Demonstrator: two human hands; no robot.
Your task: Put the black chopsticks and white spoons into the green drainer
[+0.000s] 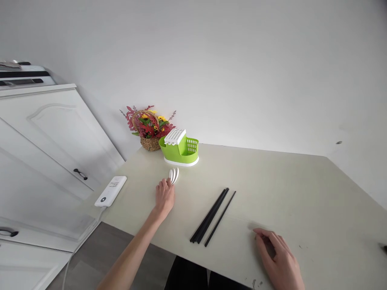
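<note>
My left hand (165, 196) reaches out over the pale table (287, 189), its fingers curled around the handles of several white spoons (174, 175) whose bowls stick out towards the holder. A green cutlery holder (180, 150) with a white slotted top stands just beyond them on a white base. Several black chopsticks (211, 217) lie loose on the table between my hands. My right hand (279, 259) rests on the table near the front edge, fingers loosely bent, nothing in it.
A wicker basket of red and yellow flowers (149, 129) stands against the wall behind the holder. A white power bank (111, 191) with a cable lies at the table's left edge. White cabinets (51, 141) stand to the left.
</note>
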